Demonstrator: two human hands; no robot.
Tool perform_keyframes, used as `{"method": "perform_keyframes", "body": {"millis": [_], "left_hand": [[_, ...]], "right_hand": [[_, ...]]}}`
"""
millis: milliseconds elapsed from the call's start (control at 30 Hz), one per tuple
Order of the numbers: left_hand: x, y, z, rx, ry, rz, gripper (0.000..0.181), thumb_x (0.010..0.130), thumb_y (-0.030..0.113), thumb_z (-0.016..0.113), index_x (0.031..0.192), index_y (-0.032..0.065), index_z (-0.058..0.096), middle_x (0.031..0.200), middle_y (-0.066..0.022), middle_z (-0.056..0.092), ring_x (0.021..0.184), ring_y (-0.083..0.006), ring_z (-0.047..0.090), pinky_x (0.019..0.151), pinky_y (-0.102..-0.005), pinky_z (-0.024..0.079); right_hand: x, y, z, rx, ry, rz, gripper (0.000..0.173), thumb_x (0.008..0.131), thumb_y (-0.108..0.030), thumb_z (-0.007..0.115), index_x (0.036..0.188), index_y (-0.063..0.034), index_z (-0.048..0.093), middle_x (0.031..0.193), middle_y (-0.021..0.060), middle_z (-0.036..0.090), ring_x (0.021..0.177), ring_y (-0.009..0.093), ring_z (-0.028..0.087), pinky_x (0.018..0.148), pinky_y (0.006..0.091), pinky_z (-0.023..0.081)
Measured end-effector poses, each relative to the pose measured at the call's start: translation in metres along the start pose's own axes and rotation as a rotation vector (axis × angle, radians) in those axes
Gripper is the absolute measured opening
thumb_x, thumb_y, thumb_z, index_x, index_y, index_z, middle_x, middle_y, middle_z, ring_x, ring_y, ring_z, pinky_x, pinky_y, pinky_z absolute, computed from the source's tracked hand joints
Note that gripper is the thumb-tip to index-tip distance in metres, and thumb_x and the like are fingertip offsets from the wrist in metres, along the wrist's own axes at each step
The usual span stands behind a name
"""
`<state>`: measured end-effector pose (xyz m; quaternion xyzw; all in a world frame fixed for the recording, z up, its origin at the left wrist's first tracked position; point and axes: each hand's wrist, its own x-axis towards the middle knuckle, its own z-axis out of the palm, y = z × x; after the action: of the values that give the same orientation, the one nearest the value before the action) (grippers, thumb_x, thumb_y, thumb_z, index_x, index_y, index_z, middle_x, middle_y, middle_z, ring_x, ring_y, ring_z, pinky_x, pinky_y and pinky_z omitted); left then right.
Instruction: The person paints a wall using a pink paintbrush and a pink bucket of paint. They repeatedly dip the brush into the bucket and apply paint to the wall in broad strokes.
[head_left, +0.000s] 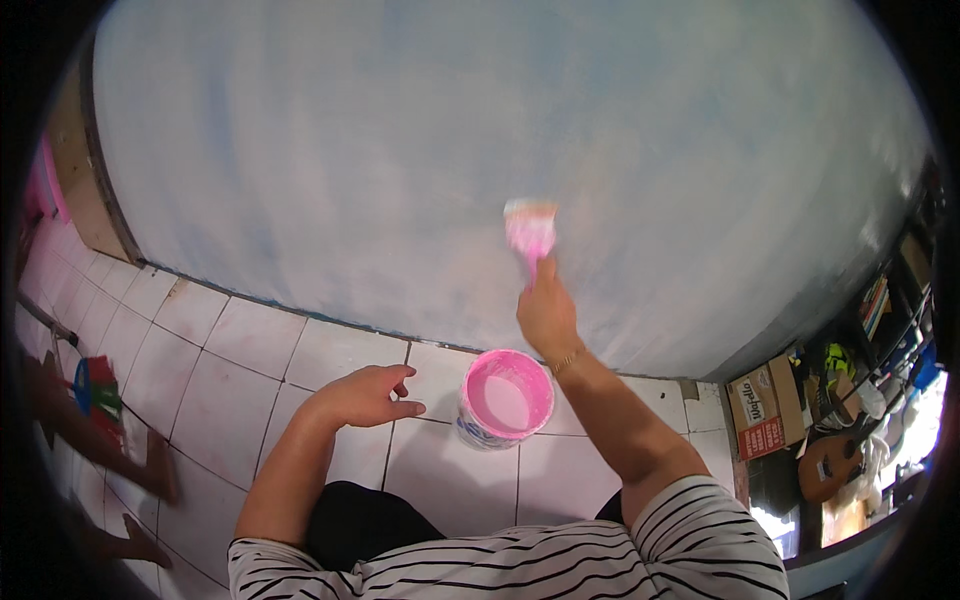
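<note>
My right hand (550, 315) grips the pink handle of a flat paintbrush (532, 227), its bristles up against the painted wall (360, 165). Motion blurs the brush head a little, and pink-white paint coats it. The wall carries uneven pale paint with blue patches showing through. Below the brush, a pink-lined plastic bucket (471, 401) stands on the floor close to the wall, holding pale pink paint (501, 405). My left hand (369, 395) hovers left of the bucket, empty, with its thumb and fingers apart.
White floor tiles (217, 390) meet the wall's dark bottom edge. At the left are another person's legs and bare feet (161, 469), near a multicoloured object (99, 397). On the right stand a cardboard box (765, 409), a guitar (829, 469) and cluttered shelves.
</note>
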<state>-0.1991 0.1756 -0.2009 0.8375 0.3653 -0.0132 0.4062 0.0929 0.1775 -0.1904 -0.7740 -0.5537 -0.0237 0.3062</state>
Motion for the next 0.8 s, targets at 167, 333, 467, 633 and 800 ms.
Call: {"method": "perform_keyframes", "body": {"millis": [167,333,467,633,800], "left_hand": [[-0.001,-0.011,-0.002,0.003,0.008,0.036,0.071,0.084,0.043,0.066,0.133,-0.0035,0.043,0.116,-0.0219,0.062,0.093,-0.0317,0.064,0.079,-0.0367,0.051],[-0.001,-0.007,0.001,-0.019,0.006,0.017,0.072,0.083,0.045,0.066,0.133,-0.0022,0.043,0.116,-0.0201,0.062,0.093,-0.03,0.064,0.079,-0.036,0.051],[0.005,-0.007,0.002,-0.026,0.002,0.011,0.073,0.083,0.045,0.066,0.134,-0.0014,0.043,0.114,-0.0184,0.062,0.093,-0.0286,0.064,0.08,-0.0355,0.051],[0.007,-0.015,0.005,-0.039,0.017,0.023,0.074,0.082,0.045,0.067,0.135,-0.0014,0.043,0.115,-0.0178,0.062,0.093,-0.0275,0.064,0.08,-0.0356,0.051],[0.004,-0.003,0.001,-0.045,-0.02,0.022,0.076,0.083,0.048,0.064,0.135,-0.0033,0.042,0.118,-0.0203,0.06,0.106,-0.0333,0.059,0.09,-0.0365,0.046]], "right_hand": [[-0.012,0.032,-0.003,0.086,-0.202,-0.028,0.037,0.079,-0.009,0.055,0.113,0.0052,0.048,0.086,0.0221,0.063,0.069,0.033,0.065,0.056,0.0432,0.052],[0.057,0.0,-0.063,-0.19,-0.657,0.136,0.026,0.074,-0.005,0.056,0.097,0.008,0.057,0.069,0.0149,0.062,0.052,0.023,0.061,0.039,0.0365,0.05],[0.077,-0.04,-0.121,-0.127,-0.437,-0.038,0.022,0.077,-0.006,0.057,0.095,0.0053,0.06,0.068,0.014,0.061,0.053,0.023,0.06,0.043,0.0361,0.049],[0.038,-0.094,-0.162,-0.135,0.114,-0.395,0.022,0.077,-0.005,0.058,0.098,0.0028,0.06,0.079,0.0228,0.063,0.072,0.035,0.062,0.068,0.0408,0.05],[0.041,-0.035,-0.109,-0.481,-0.356,-0.309,0.017,0.076,-0.007,0.059,0.09,0.0015,0.063,0.088,0.0266,0.063,0.082,0.042,0.06,0.073,0.0446,0.049]]}}
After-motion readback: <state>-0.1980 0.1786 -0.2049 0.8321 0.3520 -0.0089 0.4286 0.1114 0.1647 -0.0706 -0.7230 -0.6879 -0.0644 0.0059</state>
